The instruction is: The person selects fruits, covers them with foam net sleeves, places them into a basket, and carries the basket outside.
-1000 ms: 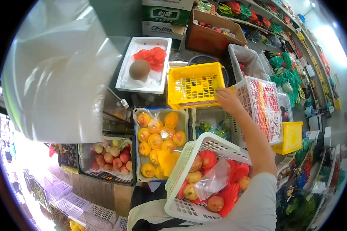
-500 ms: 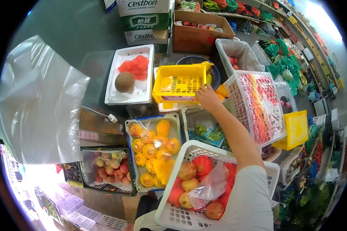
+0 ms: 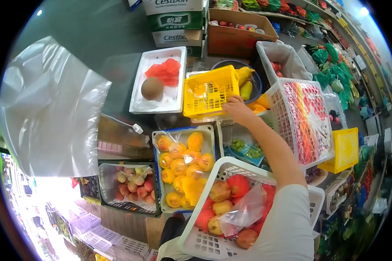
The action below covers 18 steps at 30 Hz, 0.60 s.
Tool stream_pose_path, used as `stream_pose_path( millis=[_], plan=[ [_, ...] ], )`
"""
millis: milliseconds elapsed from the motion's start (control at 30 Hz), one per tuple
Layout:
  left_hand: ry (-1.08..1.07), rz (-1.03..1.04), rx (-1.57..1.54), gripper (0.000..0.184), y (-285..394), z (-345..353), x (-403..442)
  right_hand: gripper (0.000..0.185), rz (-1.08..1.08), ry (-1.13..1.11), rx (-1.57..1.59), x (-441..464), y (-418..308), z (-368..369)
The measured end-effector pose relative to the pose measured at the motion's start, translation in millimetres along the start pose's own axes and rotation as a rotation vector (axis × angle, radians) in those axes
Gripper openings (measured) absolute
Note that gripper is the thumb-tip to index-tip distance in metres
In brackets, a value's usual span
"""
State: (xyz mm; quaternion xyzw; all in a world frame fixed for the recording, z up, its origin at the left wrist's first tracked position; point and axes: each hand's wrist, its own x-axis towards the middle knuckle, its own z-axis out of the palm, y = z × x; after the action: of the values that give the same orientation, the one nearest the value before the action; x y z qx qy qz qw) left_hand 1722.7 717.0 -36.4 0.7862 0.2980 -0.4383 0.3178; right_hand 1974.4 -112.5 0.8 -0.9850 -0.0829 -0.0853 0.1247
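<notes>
My right hand [image 3: 238, 108] reaches forward, its fingers closed over the near right corner of a yellow plastic basket [image 3: 222, 92]. The basket is slightly tilted and has latticed walls. Just behind it, a dark blue round basin [image 3: 258, 82] holds yellow-green elongated fruit [image 3: 246, 90]. Below my forearm stands a white basket [image 3: 199, 204] of pomegranates [image 3: 220, 191], some in red netting, with a clear plastic bag [image 3: 244, 213] on top. Green grapes [image 3: 239, 145] lie in a crate under my wrist. My left hand is out of view.
Left of the yellow basket, a white foam box [image 3: 136, 93] holds a round brown fruit [image 3: 152, 89]. Nearer are crates of yellow-orange fruit [image 3: 178, 167] and peaches [image 3: 141, 191]. Plastic bags [image 3: 52, 113] hang at left. A white lattice crate [image 3: 278, 104] stands right of my forearm.
The yellow basket has tilted and turned in my right hand, exposing more of the fruit in the basin behind it. The whole view has shifted slightly.
</notes>
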Motion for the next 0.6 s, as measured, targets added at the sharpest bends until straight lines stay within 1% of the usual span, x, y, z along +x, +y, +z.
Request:
stream_pose_path(
  millis=[33, 100, 133, 167, 233, 267, 333, 367, 433, 467, 533, 567, 600],
  plan=[
    [0.002, -0.007, -0.005, 0.027, -3, 1, -1, 0.018, -0.013, -0.002, 0.004, -2, 1, -1],
    [0.002, -0.010, -0.007, 0.027, -8, 1, -4, 0.020, 0.050, 0.037, 0.102, -13, 5, 1],
    [0.004, -0.011, -0.007, 0.027, -9, 2, -5, 0.024, 0.028, -0.008, 0.096, -14, 10, 1],
    [0.002, -0.011, -0.006, 0.027, -9, 2, -4, 0.024, 0.025, -0.009, 0.096, -12, 8, 1],
    [0.001, -0.008, 0.000, 0.027, -10, 2, -6, 0.017, 0.159, -0.106, 0.170, -11, 4, 3],
    [0.002, -0.007, 0.002, 0.027, -11, 2, -7, 0.017, 0.162, -0.106, 0.172, -11, 3, 6],
    [0.001, -0.004, 0.006, 0.026, -13, 1, -10, 0.024, 0.199, -0.111, 0.031, -8, 0, 11],
    [0.001, -0.002, 0.006, 0.026, -13, 1, -12, 0.024, 0.199, -0.111, 0.032, -6, -2, 17],
    [0.001, 0.007, 0.009, 0.026, -14, 0, -15, 0.022, 0.235, -0.374, -0.323, 0, -9, 25],
    [0.001, 0.006, 0.007, 0.026, -15, -1, -17, 0.022, 0.239, -0.380, -0.320, 5, -12, 28],
    [-0.007, 0.019, 0.015, 0.026, -20, -3, -22, 0.018, 0.342, -0.503, -0.375, 13, -13, 25],
    [-0.009, 0.022, 0.020, 0.026, -22, -4, -23, 0.018, 0.349, -0.512, -0.372, 11, -10, 20],
    [-0.012, 0.028, 0.023, 0.026, -24, -5, -23, 0.016, 0.309, -0.440, -0.430, 9, -7, 11]
  ],
)
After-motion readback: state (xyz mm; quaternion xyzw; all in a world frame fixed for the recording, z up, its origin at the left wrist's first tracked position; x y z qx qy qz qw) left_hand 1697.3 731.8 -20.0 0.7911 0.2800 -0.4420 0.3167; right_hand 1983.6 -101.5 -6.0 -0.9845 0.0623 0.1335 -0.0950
